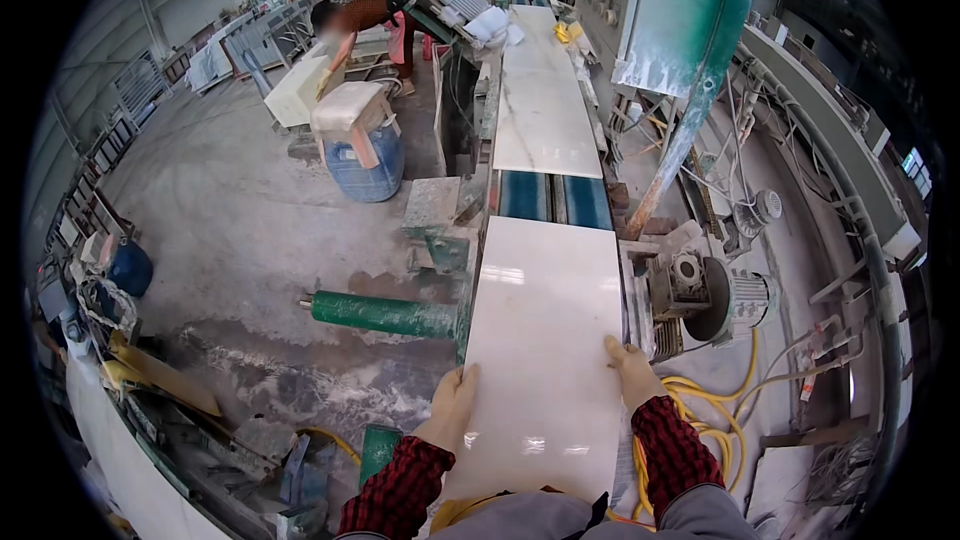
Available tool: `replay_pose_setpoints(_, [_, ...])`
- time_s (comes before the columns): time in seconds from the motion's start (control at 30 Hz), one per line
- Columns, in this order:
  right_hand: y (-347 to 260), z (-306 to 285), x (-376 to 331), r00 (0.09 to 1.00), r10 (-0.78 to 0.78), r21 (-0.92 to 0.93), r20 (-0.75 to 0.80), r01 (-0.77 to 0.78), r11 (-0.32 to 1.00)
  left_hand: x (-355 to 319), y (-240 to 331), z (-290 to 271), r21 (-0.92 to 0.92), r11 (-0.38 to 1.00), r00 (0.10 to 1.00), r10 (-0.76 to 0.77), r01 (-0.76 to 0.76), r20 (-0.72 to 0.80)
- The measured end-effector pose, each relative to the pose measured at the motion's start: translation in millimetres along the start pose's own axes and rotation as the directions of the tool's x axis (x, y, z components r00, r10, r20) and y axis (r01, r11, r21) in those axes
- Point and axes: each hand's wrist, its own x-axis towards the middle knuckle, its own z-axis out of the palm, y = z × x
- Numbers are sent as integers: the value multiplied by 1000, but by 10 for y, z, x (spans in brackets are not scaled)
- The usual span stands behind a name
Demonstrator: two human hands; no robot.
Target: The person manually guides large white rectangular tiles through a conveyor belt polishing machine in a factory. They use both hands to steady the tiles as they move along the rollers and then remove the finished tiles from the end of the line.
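- A glossy pale slab [545, 340] lies lengthwise right in front of the person, its near end close to the waist and its far end beside two blue belts [525, 197] (what bears the near end is hidden).
- The left hand [450, 410] grasps the slab's left long edge, fingertips reaching up along it.
- The right hand [634, 376] grasps the opposite edge, slightly farther forward, so the slab sits between both hands.
- Beyond the belts lies a veined white slab [545, 105], in line with the first but apart from it.
- To the left, a green roller [385, 315] juts out sideways from the line's frame.
- To the right stand a dusty motor [748, 300] and, nearer the person, loops of yellow hose [735, 402].
- Farther off at left, a blue barrel [365, 170] stands on the floor [250, 210]; behind it a co-worker [375, 12] bends forward, one arm reaching down to a white block [297, 93].
- A green panel [690, 20] rises at upper right.
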Motion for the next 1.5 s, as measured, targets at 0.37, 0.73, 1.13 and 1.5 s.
replay_pose_setpoints(0.37, [431,-411,-762,980,36,-476,197,63,877,502,87,56,-376,926,992,63,-16,112])
replay_pose_setpoints(0.73, [458,-194,-193,986,153,-6,64,-153,988,-408,477,157,156,970,982,-185,187,-27])
replay_pose_setpoints(1.13, [38,-114,-59,982,164,-5,88,-164,986,-32,456,295,54,989,989,-134,138,-63])
replay_pose_setpoints(1.5, [97,-161,169,980,191,-3,58,-191,982,190,372,295,81,988,989,-121,127,-80])
